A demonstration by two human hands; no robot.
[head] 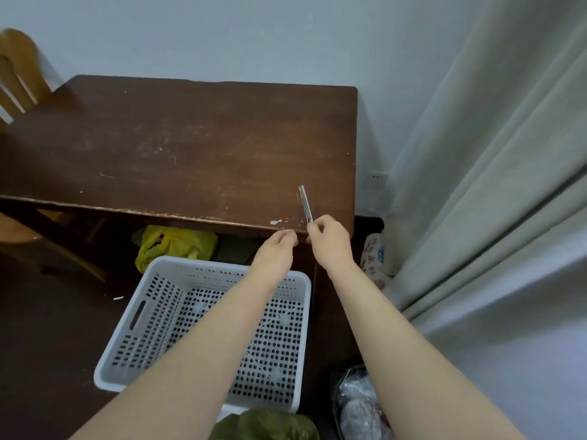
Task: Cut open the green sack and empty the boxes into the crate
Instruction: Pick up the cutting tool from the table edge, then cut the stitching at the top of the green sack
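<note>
Our right hand [332, 246] grips a slim utility knife [305, 206] by its lower end, its tip pointing up over the near right corner of the table [174, 138]. Our left hand [274, 254] sits just beside it at the table's edge, fingers curled; we cannot tell if they hold anything. The white crate [165, 263] stands on the floor under our forearms, with the green sack [263, 425] against its near wall

crate [206, 263] on floor [47, 344] before table [178, 147], sack [266, 425] at crate's near side, chair [19, 68] left, curtain [492, 185] right
</note>
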